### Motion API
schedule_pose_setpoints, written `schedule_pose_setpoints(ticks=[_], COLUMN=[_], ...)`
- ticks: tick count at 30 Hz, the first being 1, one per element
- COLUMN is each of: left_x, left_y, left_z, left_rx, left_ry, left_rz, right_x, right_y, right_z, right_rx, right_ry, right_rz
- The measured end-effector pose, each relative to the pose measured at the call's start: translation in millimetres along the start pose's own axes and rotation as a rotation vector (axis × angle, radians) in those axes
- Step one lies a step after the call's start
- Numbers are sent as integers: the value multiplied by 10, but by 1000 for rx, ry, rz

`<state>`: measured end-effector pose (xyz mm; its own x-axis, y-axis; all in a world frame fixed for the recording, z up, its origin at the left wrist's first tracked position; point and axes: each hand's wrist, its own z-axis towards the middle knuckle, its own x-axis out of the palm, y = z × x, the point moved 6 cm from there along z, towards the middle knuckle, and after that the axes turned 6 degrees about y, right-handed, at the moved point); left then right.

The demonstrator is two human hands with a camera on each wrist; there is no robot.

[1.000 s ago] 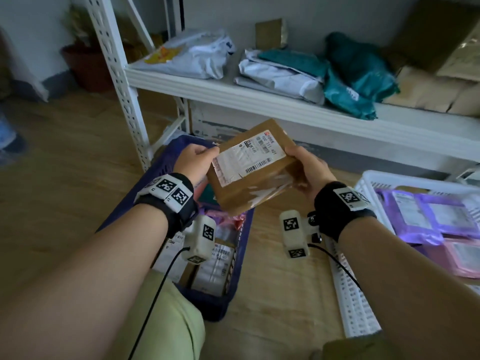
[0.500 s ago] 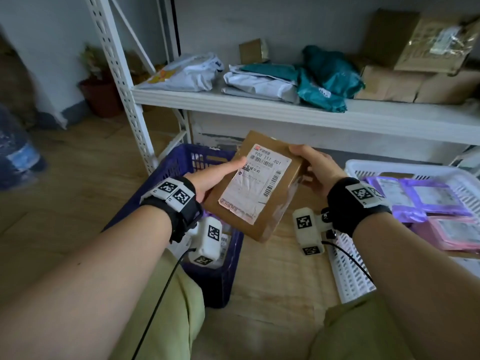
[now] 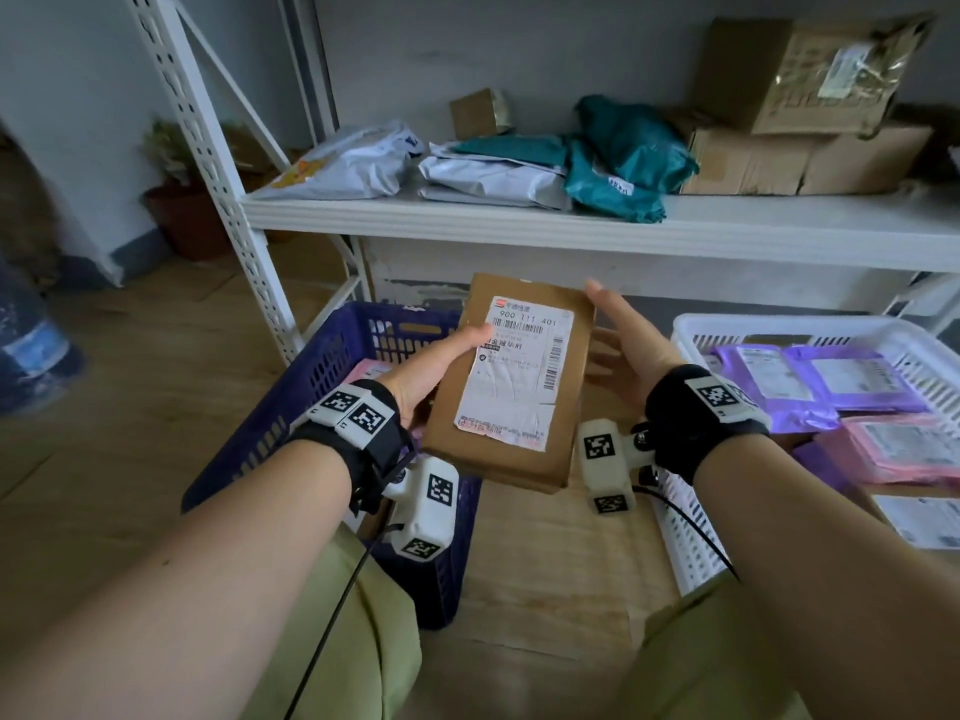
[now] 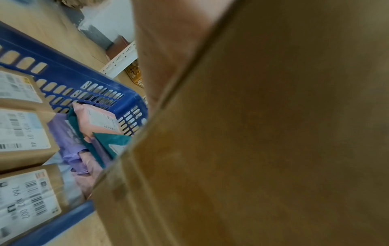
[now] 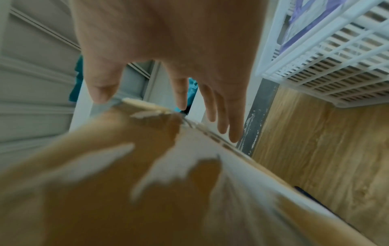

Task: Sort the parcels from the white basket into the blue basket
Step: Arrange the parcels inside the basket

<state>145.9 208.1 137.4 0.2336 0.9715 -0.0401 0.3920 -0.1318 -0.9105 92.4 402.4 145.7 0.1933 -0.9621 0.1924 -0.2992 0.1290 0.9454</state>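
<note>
A brown cardboard parcel [image 3: 519,387] with a white shipping label is held up between the two baskets, label facing me. My left hand [image 3: 436,371] grips its left edge, thumb on the label and fingers underneath. My right hand [image 3: 623,350] stands beside the right edge with straight, spread fingers; its thumb is near the far corner. In the right wrist view the right hand [image 5: 179,41] is spread above the parcel [image 5: 126,191]. The blue basket [image 3: 322,376] sits on the floor at the left, the white basket [image 3: 696,330] at the right. The parcel [image 4: 273,133] fills most of the left wrist view.
The blue basket [image 4: 69,73] holds brown boxes [image 4: 23,133] plus pink, purple and teal bags. Purple and pink bags [image 3: 831,387] lie in the white basket. A white metal shelf [image 3: 571,231] with bags and cardboard boxes stands just behind both baskets. Wooden floor lies between them.
The parcel has been turned until its label faces me lengthwise. My right hand has let go of its edge and straightened its fingers. The left hand keeps its grip.
</note>
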Motion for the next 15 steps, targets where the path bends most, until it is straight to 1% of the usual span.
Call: schedule_pose_setpoints(ticks=[2,6,10,12,15], left_x=[-41,-110,-24,11,27], left_y=[13,50,230,276,278], left_z=[74,278,563,698,886], left_rx=[37,112,97,95,87], left_ry=[-36,-125,-51,-41,-36], left_rz=[-34,-128,-177,-179,-179], right_x=[-12,-51,-189,-260,-305], right_y=[-83,-252,-455,-542,-573], right_z=[49,140,299,384,511], right_rx=[39,106,134,149,122], right_ry=[16,106,102,65,22], right_rz=[-21,-30,-44,-20,14])
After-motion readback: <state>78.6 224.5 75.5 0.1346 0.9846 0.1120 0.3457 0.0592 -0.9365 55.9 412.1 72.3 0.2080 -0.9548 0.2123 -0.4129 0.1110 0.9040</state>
